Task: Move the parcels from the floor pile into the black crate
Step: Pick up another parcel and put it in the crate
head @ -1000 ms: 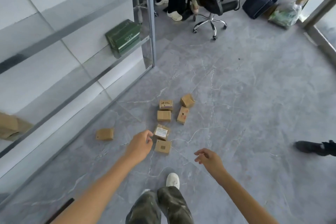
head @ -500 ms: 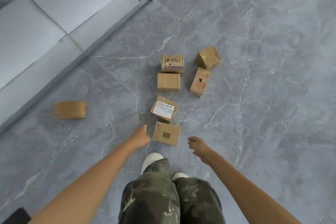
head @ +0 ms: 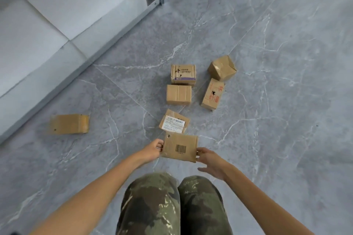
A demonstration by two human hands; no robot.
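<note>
We are holding the barcode parcel (head: pixel 179 148) between both hands, just in front of the labelled parcel (head: pixel 174 121) on the grey floor (head: pixel 267 120). Our left hand (head: pixel 153 149) is gripping its left edge with curled fingers. Our right hand (head: pixel 210 160) is pressing straight fingers against its right edge, thumb apart. A lone parcel (head: pixel 68 124) is lying well apart, leftward.

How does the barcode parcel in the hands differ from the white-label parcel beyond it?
The barcode parcel is gripped by the left hand, touched by the right hand; the white-label parcel lies free on the floor. The barcode parcel shows a printed barcode; the white-label parcel carries a white sticker. Both are brown cardboard.
</note>
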